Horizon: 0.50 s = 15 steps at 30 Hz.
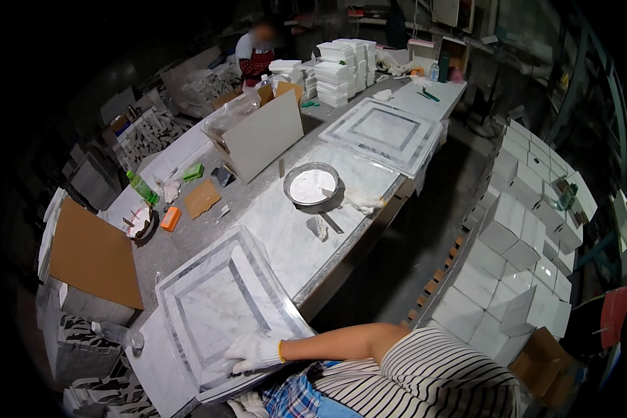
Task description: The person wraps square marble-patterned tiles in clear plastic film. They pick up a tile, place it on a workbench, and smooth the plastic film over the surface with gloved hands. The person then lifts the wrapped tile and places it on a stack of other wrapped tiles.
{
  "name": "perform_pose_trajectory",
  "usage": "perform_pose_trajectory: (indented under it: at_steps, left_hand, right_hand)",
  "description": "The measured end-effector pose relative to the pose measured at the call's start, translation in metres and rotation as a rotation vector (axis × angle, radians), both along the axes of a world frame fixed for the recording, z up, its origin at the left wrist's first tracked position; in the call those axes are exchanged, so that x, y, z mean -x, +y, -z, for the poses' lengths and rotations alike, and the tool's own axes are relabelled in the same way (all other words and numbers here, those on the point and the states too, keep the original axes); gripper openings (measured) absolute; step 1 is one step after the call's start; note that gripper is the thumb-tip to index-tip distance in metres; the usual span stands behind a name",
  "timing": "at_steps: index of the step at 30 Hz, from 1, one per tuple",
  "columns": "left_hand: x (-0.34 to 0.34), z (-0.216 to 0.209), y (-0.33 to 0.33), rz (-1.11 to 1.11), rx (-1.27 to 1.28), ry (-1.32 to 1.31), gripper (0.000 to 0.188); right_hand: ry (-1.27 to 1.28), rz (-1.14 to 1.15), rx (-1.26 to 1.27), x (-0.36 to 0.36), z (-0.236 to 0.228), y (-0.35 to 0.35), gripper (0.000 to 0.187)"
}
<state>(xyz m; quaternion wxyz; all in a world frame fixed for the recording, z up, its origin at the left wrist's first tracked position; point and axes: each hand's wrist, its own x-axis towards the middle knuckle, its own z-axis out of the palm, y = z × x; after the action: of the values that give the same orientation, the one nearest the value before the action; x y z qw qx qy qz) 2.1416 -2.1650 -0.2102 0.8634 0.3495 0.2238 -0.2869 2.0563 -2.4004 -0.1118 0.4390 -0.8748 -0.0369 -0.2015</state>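
Note:
A square, marble-look stone panel [258,296] with grey inlaid bands lies near me on the table. My right hand [254,352], in a white knit glove, rests palm-down on its near part, with the fingers stretched out and nothing held. My left hand [247,405], also gloved, shows only in part at the lower edge, beside the plaid apron; its fingers are hard to make out. Farther along the table sits a dark bowl of white paste [310,187]. Close to it are a scraper [333,223] and a crumpled white glove [364,201]. A second banded panel [383,131] lies beyond.
An open carton [261,139] and stacked white pieces [338,70] occupy the table's far side. A co-worker [256,52] is behind them. A green bottle [142,187], orange box [171,219] and paste pot [139,223] stand left. White boxes [481,265] fill a pallet right.

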Motion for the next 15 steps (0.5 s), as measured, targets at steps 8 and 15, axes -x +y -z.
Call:
perform_pose_trajectory:
  at_steps: [8, 15]
  left_hand:
    - [0.000, 0.021, 0.030, 0.010, -0.017, 0.017, 0.054]
    - [0.004, 0.019, -0.003, 0.110, 0.199, 0.099, 0.062]
  right_hand:
    - [0.098, -0.015, 0.004, 0.007, -0.009, -0.006, 0.041]
    - [0.231, -0.026, 0.061, 0.013, -0.029, -0.011, 0.047]
